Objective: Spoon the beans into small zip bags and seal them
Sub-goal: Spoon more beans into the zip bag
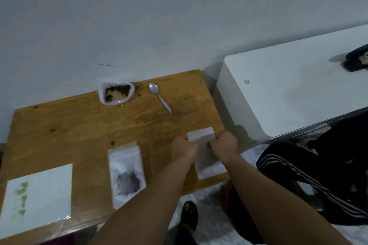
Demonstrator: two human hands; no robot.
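Tabletop [79, 125]: spoon [159, 95], bean sack [116, 93] beyond pinched zip bag [207, 162]; filled bag [126, 171] left.

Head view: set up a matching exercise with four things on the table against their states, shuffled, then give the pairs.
1. spoon
2. bean sack
3. left zip bag
4. right zip bag

A. gripped at its top by left hand and right hand
B. open-mouthed, by the wall
C. white, lying free on the table
D. flat, dark heap inside

Pairs: 1-C, 2-B, 3-D, 4-A.

Both forearms stretched forward, left hand [184, 146] and right hand [224, 143] close together, fingers [213, 143] curled, pinching a zip bag [207, 159].
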